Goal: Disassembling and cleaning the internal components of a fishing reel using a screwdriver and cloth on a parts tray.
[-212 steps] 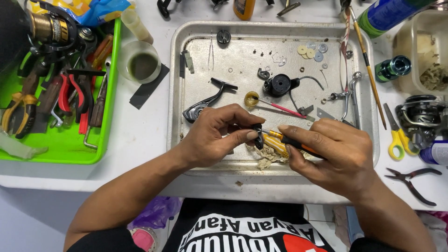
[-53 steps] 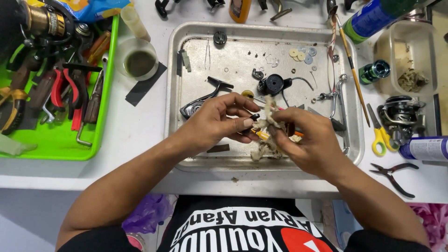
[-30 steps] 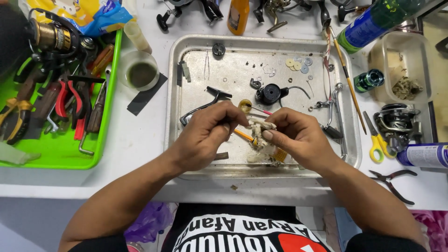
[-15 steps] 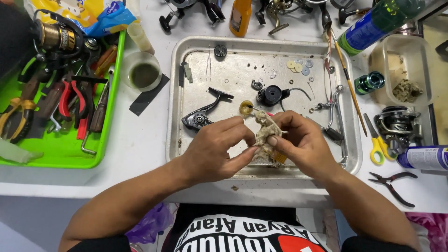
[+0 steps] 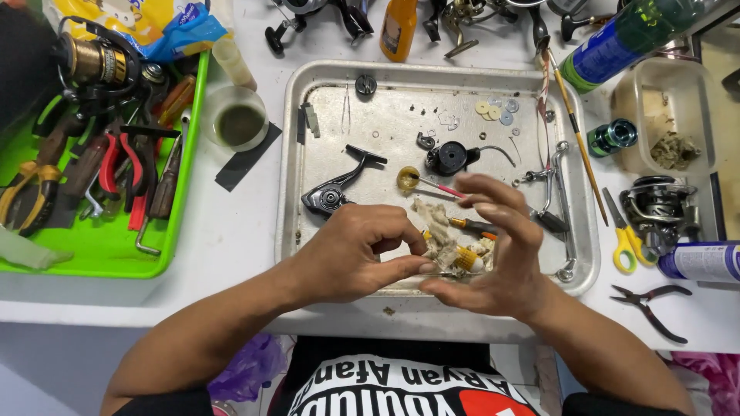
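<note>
A dirty rag [image 5: 441, 233] lies in the near part of the metal tray [image 5: 324, 77], with a yellow-handled tool [image 5: 465, 259] resting against it. The left hand [image 5: 351, 254] sits just beside the rag, its grip loosely curled, thumb and forefinger stretched toward the cloth but pinching nothing. The right hand [image 5: 497, 250] hovers over the rag's other side, fingers spread and empty. Farther back in the tray lie a reel body [image 5: 333, 192], a black knob [image 5: 451, 156] and small washers [image 5: 493, 110]. On the counter, a green tray [image 5: 100, 254] of pliers stands to the left, yellow scissors [image 5: 623, 235] to the right.
</note>
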